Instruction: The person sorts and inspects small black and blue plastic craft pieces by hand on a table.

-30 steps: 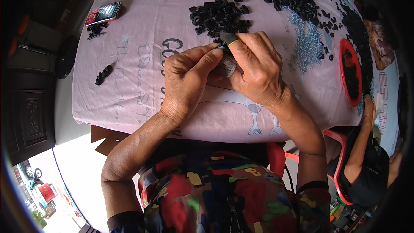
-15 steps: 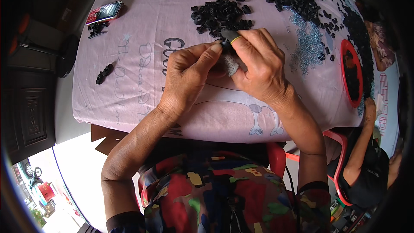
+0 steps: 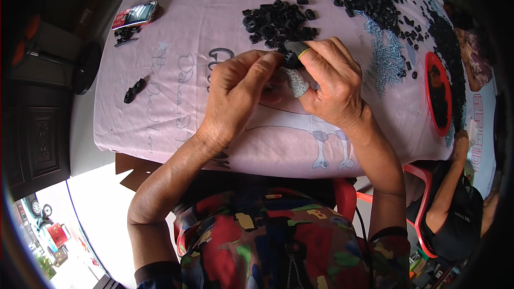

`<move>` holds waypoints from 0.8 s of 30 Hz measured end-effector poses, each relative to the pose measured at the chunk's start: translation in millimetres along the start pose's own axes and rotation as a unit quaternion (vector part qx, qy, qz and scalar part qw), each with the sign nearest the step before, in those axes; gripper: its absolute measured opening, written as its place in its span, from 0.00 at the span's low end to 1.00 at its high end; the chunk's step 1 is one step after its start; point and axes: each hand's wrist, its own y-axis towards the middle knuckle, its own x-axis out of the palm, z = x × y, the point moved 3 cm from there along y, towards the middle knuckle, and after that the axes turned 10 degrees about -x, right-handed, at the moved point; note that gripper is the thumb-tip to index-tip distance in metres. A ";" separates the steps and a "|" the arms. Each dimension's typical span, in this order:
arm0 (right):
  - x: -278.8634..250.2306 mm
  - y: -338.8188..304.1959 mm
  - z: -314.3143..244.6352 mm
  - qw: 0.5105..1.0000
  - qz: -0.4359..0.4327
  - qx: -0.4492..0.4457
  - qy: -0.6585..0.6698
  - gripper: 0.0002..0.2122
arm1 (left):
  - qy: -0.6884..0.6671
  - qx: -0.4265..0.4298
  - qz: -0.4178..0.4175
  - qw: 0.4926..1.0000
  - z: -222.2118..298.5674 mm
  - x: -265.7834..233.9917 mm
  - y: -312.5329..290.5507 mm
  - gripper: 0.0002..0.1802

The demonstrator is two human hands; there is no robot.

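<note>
Tablecloth (image 3: 155, 120), left hand (image 3: 234, 91), right hand (image 3: 336, 83), black part (image 3: 291, 60) between, long axis hidden

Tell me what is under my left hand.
Pink tablecloth shows around your left hand, which cuts off its dark printed lettering. Whatever lies directly beneath is covered; I cannot see the rest of that print.

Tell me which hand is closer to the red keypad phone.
Left. Your left hand is right of the red keypad phone and closer to you; your right hand is farther right.
</note>
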 end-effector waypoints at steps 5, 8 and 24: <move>1.1 2.9 -3.4 1.000 0.012 0.004 0.025 0.21 | 0.036 -0.001 -0.008 0.999 -3.8 -5.2 2.7 0.22; 1.6 3.3 -3.6 0.999 0.006 0.008 0.040 0.21 | 0.042 -0.002 -0.018 0.999 -1.9 -5.2 2.5 0.22; -1.2 -1.5 5.4 0.989 -0.040 0.090 0.112 0.20 | 0.243 0.050 0.030 0.968 29.2 -27.4 -0.8 0.13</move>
